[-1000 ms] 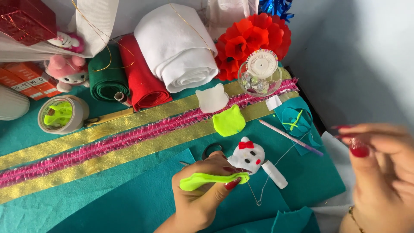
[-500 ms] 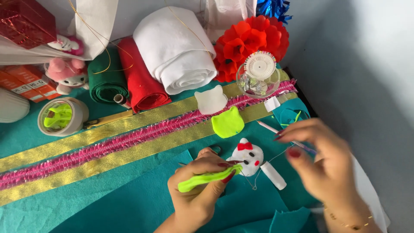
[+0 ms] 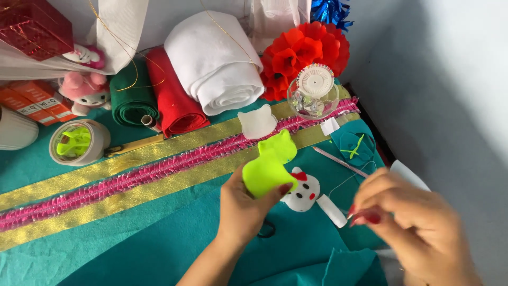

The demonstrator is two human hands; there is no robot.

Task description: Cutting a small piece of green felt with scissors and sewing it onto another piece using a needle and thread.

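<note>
Neon-yellow felt piece (image 3: 267, 172) pinched upright in left hand (image 3: 244, 209), centre of frame, just in front of white cat-face figure (image 3: 301, 195) lying on teal felt sheet (image 3: 132, 249). Right hand (image 3: 410, 230), lower right, fingers drawn narrow at tips; thin thread seemingly gripped, needle not made out. Step judged: felt held ready for stitching. Next move calls for fine aim of right fingertips at felt edge. Gold-and-pink ribbon band (image 3: 159, 172) crossing behind.

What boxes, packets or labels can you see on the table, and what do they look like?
Orange boxes: far left edge, flat rectangles with pale label patches.
Red box: top left corner, shiny and sparkly.
Clear round container: by the red paper flower, with a white lid.
Small white tag: on the gold ribbon, looks blank.
</note>
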